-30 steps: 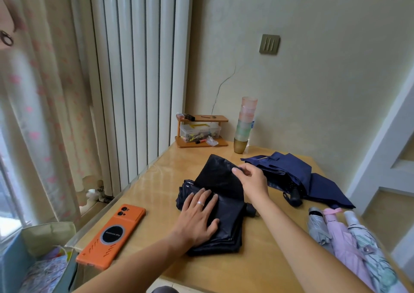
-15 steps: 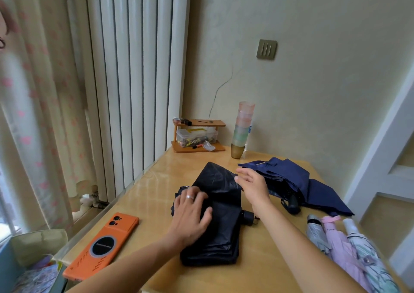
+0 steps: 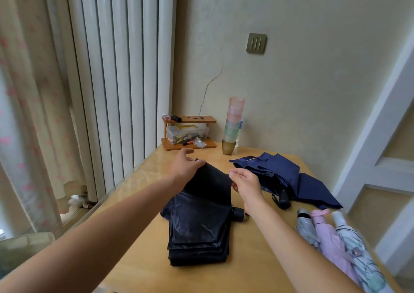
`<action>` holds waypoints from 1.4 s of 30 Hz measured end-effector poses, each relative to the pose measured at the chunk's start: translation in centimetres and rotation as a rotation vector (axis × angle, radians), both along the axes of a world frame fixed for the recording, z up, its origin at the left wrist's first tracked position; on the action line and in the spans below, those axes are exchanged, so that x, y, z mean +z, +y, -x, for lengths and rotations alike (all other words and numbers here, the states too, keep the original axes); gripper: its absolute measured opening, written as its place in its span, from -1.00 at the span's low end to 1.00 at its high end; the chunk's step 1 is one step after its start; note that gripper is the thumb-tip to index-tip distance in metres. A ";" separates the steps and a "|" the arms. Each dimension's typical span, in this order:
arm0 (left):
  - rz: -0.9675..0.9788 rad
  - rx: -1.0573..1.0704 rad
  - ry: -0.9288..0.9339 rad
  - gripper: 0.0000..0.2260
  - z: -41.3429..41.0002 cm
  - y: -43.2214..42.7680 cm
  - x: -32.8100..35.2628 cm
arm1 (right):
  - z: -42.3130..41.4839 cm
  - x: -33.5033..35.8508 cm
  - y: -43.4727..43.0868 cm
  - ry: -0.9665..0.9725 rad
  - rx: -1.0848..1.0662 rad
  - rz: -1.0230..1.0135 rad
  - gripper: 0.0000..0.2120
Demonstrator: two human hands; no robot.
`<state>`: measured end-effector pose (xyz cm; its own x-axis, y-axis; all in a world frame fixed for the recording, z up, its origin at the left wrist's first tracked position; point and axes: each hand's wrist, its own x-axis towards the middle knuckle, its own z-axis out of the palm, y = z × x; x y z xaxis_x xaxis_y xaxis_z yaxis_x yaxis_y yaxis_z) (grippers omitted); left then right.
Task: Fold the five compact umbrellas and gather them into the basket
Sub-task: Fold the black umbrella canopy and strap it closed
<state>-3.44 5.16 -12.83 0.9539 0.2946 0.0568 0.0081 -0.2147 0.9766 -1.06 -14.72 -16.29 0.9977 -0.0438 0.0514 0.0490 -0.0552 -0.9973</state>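
Pale wallpaper with a thin crack and a wall switch (image 3: 256,43) backs a corner where a wooden counter (image 3: 143,268) stands beside tall white ribbed panels (image 3: 116,68) and a curtain with pink flecks (image 3: 24,113).

Mid-counter lies the black umbrella (image 3: 199,230), its cloth pleated in flat layers. Its short handle (image 3: 238,214) sticks out to the right. The far end of the cloth is raised off the counter between both hands.

- The left grip (image 3: 187,166) has its fingers curled over the far left corner of the black cloth, with the thumb lifted apart.
- The right grip (image 3: 245,180) pinches the right edge of the same cloth between thumb and bent fingers.

Just beside the right grip, toward the wall, the navy umbrella (image 3: 284,174) lies loose and spread out, its dark handle (image 3: 282,197) pointing at the near edge.

Along the right near side three rolled umbrellas lie side by side, touching: the grey umbrella (image 3: 305,227), the pink umbrella (image 3: 329,234) and the white patterned umbrella (image 3: 358,254).

At the back a stack of tinted cups (image 3: 234,124) stands near a small wooden shelf (image 3: 189,144) that holds a clear plastic box (image 3: 187,132).
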 end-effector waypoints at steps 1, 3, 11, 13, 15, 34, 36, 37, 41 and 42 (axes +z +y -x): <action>0.021 -0.001 -0.016 -0.53 0.0 -0.1 0.0 | 0.0 -0.1 0.0 0.010 -0.037 -0.020 -0.88; 0.050 -0.022 -0.060 -0.58 0.3 -0.3 -0.1 | -0.1 -0.2 0.1 0.031 -0.086 -0.063 -0.88; 0.029 0.034 -0.169 -0.81 0.9 0.0 0.2 | 0.6 0.8 0.5 -0.097 0.144 0.074 -0.91; 0.019 0.024 -0.163 -0.82 0.9 0.3 0.2 | 0.2 0.6 0.2 -0.148 0.149 0.149 -0.90; 0.014 0.011 -0.178 -0.83 1.1 0.4 0.2 | 0.0 0.7 0.0 -0.166 0.126 0.170 -0.94; -0.729 -0.081 0.338 -0.44 2.6 2.8 -4.1 | -0.2 0.9 0.7 -0.095 0.140 0.082 -0.88; -0.664 -0.149 0.359 -0.46 2.8 3.8 -4.8 | 0.2 1.0 0.8 -0.114 0.181 0.067 -0.90; -0.622 -0.170 0.333 -0.47 2.8 4.4 -5.1 | 0.4 1.0 0.7 -0.116 0.238 0.063 -0.92; -0.624 -0.249 0.193 -0.40 2.5 6.3 -5.5 | 1.5 0.7 -0.2 -0.019 0.587 0.025 -0.91; -0.638 -0.265 0.152 -0.44 2.5 6.6 -5.7 | 1.8 0.6 -0.5 -0.008 0.641 0.057 -0.90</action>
